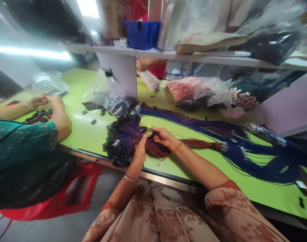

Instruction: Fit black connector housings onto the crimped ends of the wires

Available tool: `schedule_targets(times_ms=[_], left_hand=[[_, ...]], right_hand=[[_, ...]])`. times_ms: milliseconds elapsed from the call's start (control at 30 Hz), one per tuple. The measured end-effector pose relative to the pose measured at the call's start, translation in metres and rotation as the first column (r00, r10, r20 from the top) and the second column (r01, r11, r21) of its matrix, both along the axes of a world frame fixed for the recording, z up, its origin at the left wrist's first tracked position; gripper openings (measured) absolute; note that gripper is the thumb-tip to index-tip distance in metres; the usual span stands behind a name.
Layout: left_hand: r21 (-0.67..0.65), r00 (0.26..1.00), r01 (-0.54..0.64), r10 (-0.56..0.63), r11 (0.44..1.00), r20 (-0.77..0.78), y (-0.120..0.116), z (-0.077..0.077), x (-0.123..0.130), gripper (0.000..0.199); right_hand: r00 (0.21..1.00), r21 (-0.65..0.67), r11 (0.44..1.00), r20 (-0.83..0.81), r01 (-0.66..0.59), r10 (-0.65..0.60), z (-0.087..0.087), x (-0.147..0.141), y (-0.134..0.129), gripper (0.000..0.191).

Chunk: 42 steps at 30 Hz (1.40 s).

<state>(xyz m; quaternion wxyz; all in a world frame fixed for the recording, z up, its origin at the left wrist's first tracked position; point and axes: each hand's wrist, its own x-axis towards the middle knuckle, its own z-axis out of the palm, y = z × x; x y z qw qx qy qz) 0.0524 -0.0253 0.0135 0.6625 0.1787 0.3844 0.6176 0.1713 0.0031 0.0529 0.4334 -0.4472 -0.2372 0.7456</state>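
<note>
While our right hand (166,138) pinches a small black roll (150,133), apparently tape, between thumb and fingers, our left hand (140,149) closes on the bundle of wires (155,148), its thumb up beside the roll. Its fingers are mostly hidden by the wires, so we cannot tell how firm that grip is. If it is loose, strands could slip out, since the purple and brown wires fan widely just beyond and left of our left hand. The black connectors (114,155) heaped there sit close to the near table edge (100,155); a tug on the bundle could drag some over it, or snag them on one another. To the right of our right hand, brown wires reach a gathered tail, near long blue wires (259,164) that could tangle with it if pulled across. The roll is held only by fingertips, we judge, so a bump between our hands could make it drop among the strands. A small ring-shaped part (158,165), just nearer us than our hands, could be swept off by a wrist.
</note>
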Motion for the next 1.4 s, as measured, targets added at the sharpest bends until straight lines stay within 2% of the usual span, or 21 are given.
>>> schedule_targets(times_ms=[100, 200, 300, 400, 467, 533, 633, 700, 767, 867, 933, 1000, 1067, 1100, 1200, 1300, 1367, 1400], left_hand=[[-0.045, 0.997, -0.076, 0.075, 0.996, -0.022, 0.001, -0.005, 0.003, 0.029], [-0.062, 0.996, -0.088, 0.089, 0.994, 0.004, 0.003, -0.008, 0.005, 0.028], [-0.092, 0.999, -0.032, 0.034, 0.995, 0.026, 0.005, -0.009, 0.005, 0.026], [-0.136, 0.999, 0.033, -0.034, 0.99, -0.004, 0.005, -0.007, 0.0, 0.029], [-0.18, 0.99, 0.116, -0.128, 0.977, -0.057, 0.004, -0.004, -0.006, 0.036], [-0.242, 0.96, 0.204, -0.242, 0.949, -0.142, 0.003, 0.0, -0.013, 0.04], [-0.309, 0.899, 0.244, -0.334, 0.919, -0.284, 0.003, 0.007, -0.024, 0.038], [-0.271, 0.891, 0.275, -0.35, 0.922, -0.287, 0.002, 0.01, -0.03, 0.032], [-0.183, 0.893, 0.365, -0.399, 0.913, -0.21, 0.002, 0.012, -0.035, 0.029], [-0.09, 0.833, 0.535, -0.543, 0.84, -0.11, 0.001, 0.014, -0.044, 0.038], [-0.063, 0.787, 0.604, -0.607, 0.795, -0.112, 0.001, 0.016, -0.048, 0.041], [-0.029, 0.776, 0.617, -0.614, 0.786, -0.147, 0.002, 0.019, -0.05, 0.037], [-0.006, 0.777, 0.615, -0.608, 0.788, -0.163, 0.002, 0.023, -0.05, 0.033], [-0.003, 0.776, 0.618, -0.611, 0.786, -0.159, 0.002, 0.024, -0.05, 0.032], [-0.013, 0.771, 0.627, -0.624, 0.779, -0.128, 0.003, 0.028, -0.051, 0.035], [-0.026, 0.752, 0.651, -0.649, 0.759, -0.114, 0.003, 0.028, -0.054, 0.041], [-0.031, 0.739, 0.666, -0.665, 0.745, -0.112, 0.002, 0.027, -0.057, 0.048], [-0.033, 0.734, 0.67, -0.669, 0.742, -0.12, 0.002, 0.026, -0.058, 0.051]], right_hand=[[1.0, -0.052, 0.999, 0.004, -0.004, 0.004, 0.007, -0.003, -0.006, 0.022], [0.997, -0.032, 0.998, 0.055, 0.053, -0.051, 0.014, -0.007, -0.013, 0.02], [0.991, 0.057, 0.995, 0.099, 0.085, -0.091, 0.022, -0.012, -0.029, 0.025], [0.991, 0.177, 0.984, 0.13, 0.002, -0.025, 0.024, -0.022, -0.055, 0.038], [0.978, 0.235, 0.971, 0.207, -0.04, -0.01, 0.019, -0.031, -0.076, 0.04], [0.949, 0.315, 0.948, 0.31, -0.039, -0.064, 0.008, -0.042, -0.096, 0.036], [0.88, 0.406, 0.912, 0.453, -0.058, -0.145, -0.015, -0.054, -0.113, 0.026], [0.807, 0.451, 0.886, 0.561, -0.111, -0.184, -0.027, -0.057, -0.116, 0.021], [0.684, 0.496, 0.843, 0.69, -0.206, -0.239, -0.033, -0.055, -0.115, 0.017], [0.492, 0.498, 0.772, 0.824, -0.396, -0.279, -0.035, -0.051, -0.116, 0.014], [0.351, 0.425, 0.729, 0.898, -0.537, -0.264, -0.033, -0.049, -0.119, 0.024], [0.148, 0.286, 0.715, 0.957, -0.638, -0.251, -0.031, -0.046, -0.121, 0.033], [-0.031, 0.143, 0.717, 0.974, -0.683, -0.224, -0.029, -0.042, -0.121, 0.03], [-0.085, 0.095, 0.712, 0.973, -0.696, -0.213, -0.028, -0.039, -0.12, 0.027], [-0.124, 0.079, 0.669, 0.96, -0.739, -0.25, -0.021, -0.026, -0.118, 0.026], [-0.133, 0.074, 0.651, 0.956, -0.756, -0.263, -0.004, -0.013, -0.122, 0.022], [-0.101, 0.035, 0.607, 0.977, -0.794, -0.188, 0.016, -0.005, -0.125, 0.017], [-0.047, 0.044, 0.576, 0.989, -0.816, -0.142, 0.028, 0.001, -0.125, 0.013]])
